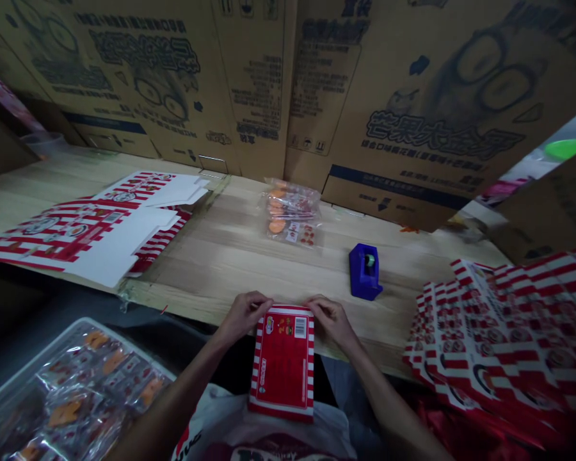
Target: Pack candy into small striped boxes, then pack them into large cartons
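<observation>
A red box with striped red-and-white edges [283, 365] is held close to my body, its printed face up and a barcode at the upper right. My left hand [244, 314] pinches its far left corner. At the far right corner, the fingers of my right hand [333, 318] are closed on the same box. Beyond it on the table lie clear plastic packets with orange pieces and printed cards [292, 214]. A blue tape dispenser [365, 272] stands to the right of them.
Flat striped carton blanks [100, 230] lie at the left of the wooden table [211, 256]. Large cardboard boxes [259, 83] wall off the back. A white-rimmed bin [79, 323] of bagged pieces sits low left. Striped boxes [499, 333] are stacked at right.
</observation>
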`<state>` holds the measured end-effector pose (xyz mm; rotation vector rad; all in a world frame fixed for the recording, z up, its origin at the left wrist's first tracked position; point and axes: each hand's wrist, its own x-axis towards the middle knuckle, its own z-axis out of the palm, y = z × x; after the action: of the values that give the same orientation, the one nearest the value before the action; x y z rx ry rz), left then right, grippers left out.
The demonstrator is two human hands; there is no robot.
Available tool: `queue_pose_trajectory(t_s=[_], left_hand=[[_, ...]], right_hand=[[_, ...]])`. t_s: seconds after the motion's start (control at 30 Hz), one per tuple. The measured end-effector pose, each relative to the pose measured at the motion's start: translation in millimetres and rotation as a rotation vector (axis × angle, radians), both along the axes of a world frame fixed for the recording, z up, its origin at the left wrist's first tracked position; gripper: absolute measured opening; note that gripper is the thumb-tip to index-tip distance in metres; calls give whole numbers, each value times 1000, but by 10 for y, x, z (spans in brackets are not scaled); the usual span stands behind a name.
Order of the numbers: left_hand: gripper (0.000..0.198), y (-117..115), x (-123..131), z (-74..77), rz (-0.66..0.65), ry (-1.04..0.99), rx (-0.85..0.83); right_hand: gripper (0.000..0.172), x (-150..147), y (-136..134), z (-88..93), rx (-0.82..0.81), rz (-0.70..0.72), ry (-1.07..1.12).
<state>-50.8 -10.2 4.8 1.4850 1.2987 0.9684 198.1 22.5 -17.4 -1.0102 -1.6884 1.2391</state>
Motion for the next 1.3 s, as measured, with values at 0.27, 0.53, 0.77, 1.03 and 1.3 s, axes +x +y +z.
queue_pose_trajectory(t_s=[0.27,0.53,0.77,1.03,1.3], left_hand=[[17,73,23,41,61,89,17],[20,52,88,-12,30,6,29],[19,-141,109,-78,38,-2,76],[16,-218,97,-269,141,60,152],[25,-253,140,-232,204,-393,-165]], right_hand=[[21,-34,69,57,-31,-69,-161],[14,-44,63,96,-94,-55,-83],[11,-32,-211,-30,-21,-86,99],[4,-103,-378,-34,5,-102,93],[28,695,163,37,155,-945,-81]])
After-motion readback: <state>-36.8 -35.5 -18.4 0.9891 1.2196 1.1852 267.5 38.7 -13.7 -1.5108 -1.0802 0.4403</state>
